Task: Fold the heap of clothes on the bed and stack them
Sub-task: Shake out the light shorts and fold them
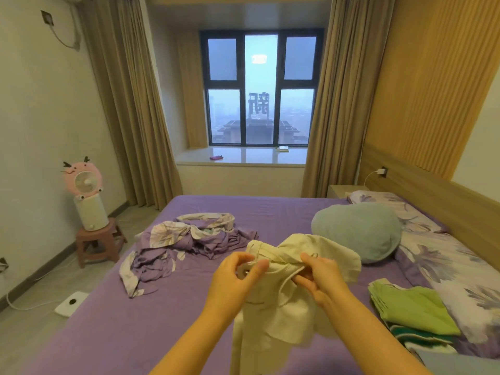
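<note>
both hands, left hand (238,272) and right hand (320,277), pinch the cream garment (281,307) held up between them over the bed (135,334). folding seems barely begun; next, lay it flat. folded stack (414,307) lies right of the hands.

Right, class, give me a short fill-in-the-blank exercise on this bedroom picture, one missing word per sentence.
1. Both hands, left hand and right hand, hold up a pale ____ garment.
2. The folded stack on the bed has a ____ piece on top.
3. The bed sheet is ____.
4. The pink fan stands on a white unit on a small ____.

Missing words: yellow; green; purple; stool
</note>
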Demonstrator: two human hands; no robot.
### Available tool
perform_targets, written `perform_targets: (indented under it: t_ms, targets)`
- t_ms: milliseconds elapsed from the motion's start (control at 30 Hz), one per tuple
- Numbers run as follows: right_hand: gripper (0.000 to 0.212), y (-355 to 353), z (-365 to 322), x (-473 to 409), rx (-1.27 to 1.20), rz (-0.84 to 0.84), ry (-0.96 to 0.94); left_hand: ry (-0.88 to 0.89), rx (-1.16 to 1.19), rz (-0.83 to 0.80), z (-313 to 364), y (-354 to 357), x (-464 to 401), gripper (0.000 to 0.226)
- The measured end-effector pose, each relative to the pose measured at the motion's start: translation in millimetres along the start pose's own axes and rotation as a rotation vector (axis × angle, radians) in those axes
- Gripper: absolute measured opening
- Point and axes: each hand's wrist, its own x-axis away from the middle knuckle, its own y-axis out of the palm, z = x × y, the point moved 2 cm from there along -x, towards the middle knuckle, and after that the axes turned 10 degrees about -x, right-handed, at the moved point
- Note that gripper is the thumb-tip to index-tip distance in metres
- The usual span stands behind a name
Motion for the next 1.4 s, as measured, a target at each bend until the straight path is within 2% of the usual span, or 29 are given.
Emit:
perform_targets:
  t_ms: [100,133,200,267,367,433,500,567,633,700,767,833,867,933,1033,1133,1200,1300,1400]
  targets:
    - [0.010,2,1,6,0.041,-0.041,-0.020,-0.077,-0.255,-0.130,0,11,-8,0.049]
    - [0.012,2,1,8,0.114,-0.059,-0.051,-0.130,-0.221,-0.158,-1,14,-12,0.052]
    - [0.020,-4,2,9,0.317,-0.057,-0.157,-0.313,0.091,-0.275,-1,17,-18,0.052]
    - [0.025,-11,3,11,0.489,-0.044,-0.279,-0.488,0.389,-0.329,6,18,-21,0.035]
    - [0.025,-17,8,20,0.649,-0.059,-0.406,-0.602,0.484,-0.328,14,19,-25,0.040]
    - [0.025,-17,12,30,0.750,-0.068,-0.451,-0.550,0.436,-0.276,20,22,-28,0.039]
    - [0.022,-16,17,40,0.811,-0.091,-0.470,-0.428,0.377,-0.203,26,24,-29,0.022]
    - [0.019,-16,18,48,0.882,-0.149,-0.432,-0.302,0.301,-0.166,31,25,-30,0.012]
    - [0.024,-21,7,53,0.968,-0.206,-0.409,-0.173,0.183,-0.150,36,21,-32,0.011]
    - [0.025,-26,-21,50,0.999,-0.155,-0.556,-0.039,0.090,-0.166,42,12,-34,0.010]
    - [0.013,-33,-54,38,1.030,-0.158,-0.726,0.097,0.015,-0.243,51,4,-31,0.012]
    - [0.049,-33,-72,23,1.098,-0.368,-0.675,0.225,-0.065,-0.353,61,-1,-26,0.014]
    - [0.060,-31,-71,16,1.096,-0.489,-0.574,0.272,-0.083,-0.402,66,-2,-25,0.012]
    - [0.063,-24,-66,10,1.038,-0.645,-0.419,0.331,-0.077,-0.467,72,-6,-23,0.007]
    - [0.039,-14,-61,8,0.864,-0.696,-0.313,0.326,-0.060,-0.515,71,-16,-24,0.014]
    - [0.028,-8,-70,6,0.768,-0.749,-0.273,0.223,-0.041,-0.534,63,-33,-26,0.007]
    - [0.018,-5,-76,6,0.765,-0.769,-0.252,0.178,-0.113,-0.495,55,-45,-28,0.011]
    - [0.019,3,-84,7,0.908,-0.761,-0.298,0.027,-0.438,-0.538,34,-60,-31,0.032]
    - [0.016,6,-89,5,1.302,-0.695,-0.438,-0.162,-0.725,-0.650,13,-64,-27,0.045]
